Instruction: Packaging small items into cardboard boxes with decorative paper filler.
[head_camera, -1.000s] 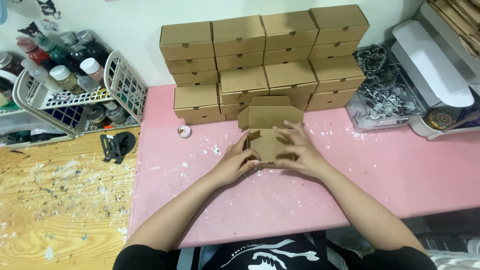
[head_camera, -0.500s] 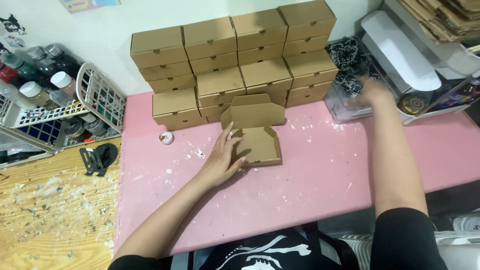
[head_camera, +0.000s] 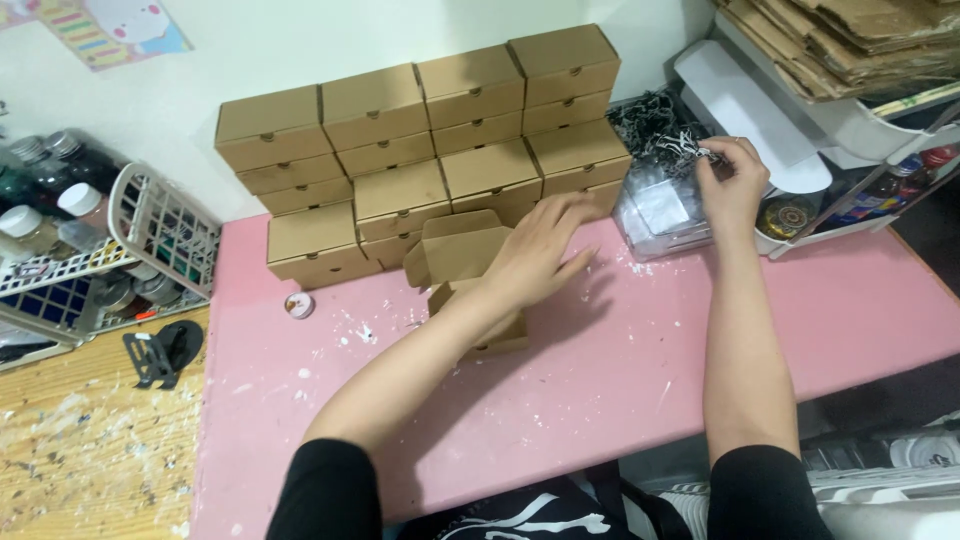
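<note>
An open brown cardboard box (head_camera: 462, 250) lies on the pink table (head_camera: 620, 380), its lid flap raised. My left hand (head_camera: 535, 255) hovers over the box with fingers spread, holding nothing. My right hand (head_camera: 730, 175) reaches to the right, above a clear plastic container (head_camera: 660, 215), and pinches a tuft of black-and-white shredded paper filler (head_camera: 700, 150). More of that filler (head_camera: 650, 125) fills the container.
Several shut cardboard boxes (head_camera: 430, 150) are stacked against the back wall. A white basket of bottles (head_camera: 90, 250) stands at the left, with a black clip (head_camera: 160, 350) and a small round lid (head_camera: 298, 305) nearby. White trays and flat cardboard (head_camera: 850, 50) sit at the right.
My right hand has left the box, reached to the container at the right and pinched some filler. My left hand has lifted and shifted right over the box. The view has swung right.
</note>
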